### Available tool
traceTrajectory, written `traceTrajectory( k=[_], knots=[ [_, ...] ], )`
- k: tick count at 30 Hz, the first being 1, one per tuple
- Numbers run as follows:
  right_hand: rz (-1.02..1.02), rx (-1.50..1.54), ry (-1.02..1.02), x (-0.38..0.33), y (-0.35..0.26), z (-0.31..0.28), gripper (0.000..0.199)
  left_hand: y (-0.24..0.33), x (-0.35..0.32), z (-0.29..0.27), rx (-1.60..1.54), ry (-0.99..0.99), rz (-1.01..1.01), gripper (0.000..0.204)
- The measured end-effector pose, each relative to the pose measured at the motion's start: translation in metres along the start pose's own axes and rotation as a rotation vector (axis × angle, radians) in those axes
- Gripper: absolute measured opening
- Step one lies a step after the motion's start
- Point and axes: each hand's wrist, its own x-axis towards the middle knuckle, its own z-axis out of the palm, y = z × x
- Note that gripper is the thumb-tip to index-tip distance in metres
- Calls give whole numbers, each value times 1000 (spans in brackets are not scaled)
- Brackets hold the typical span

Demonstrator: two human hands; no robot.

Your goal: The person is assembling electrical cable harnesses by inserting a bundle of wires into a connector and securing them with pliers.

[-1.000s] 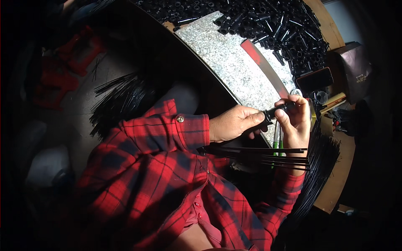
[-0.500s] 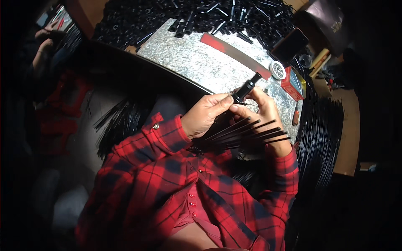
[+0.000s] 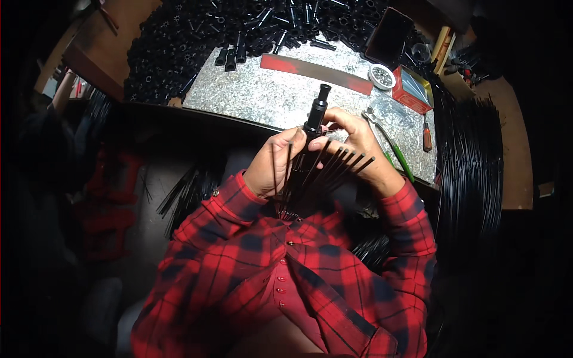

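Black rods' lower ends hidden behind hands, black tube's base hidden by fingers

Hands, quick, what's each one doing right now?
Left hand: closed around the black tube piece and thin black rods.
Right hand: closed on the same bundle.

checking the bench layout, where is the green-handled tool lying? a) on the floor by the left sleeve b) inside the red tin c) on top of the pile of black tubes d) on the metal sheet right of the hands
d: the green-handled tool lies on the metal sheet, just right of the right hand, apart from the red tin and the black tubes.
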Motion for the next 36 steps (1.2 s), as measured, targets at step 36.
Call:
traceTrajectory(
  k=[36],
  knots=[
    [220, 513, -32, -32, 8, 39, 30, 12, -5, 2, -242, 1, -108, 48]
  ],
)
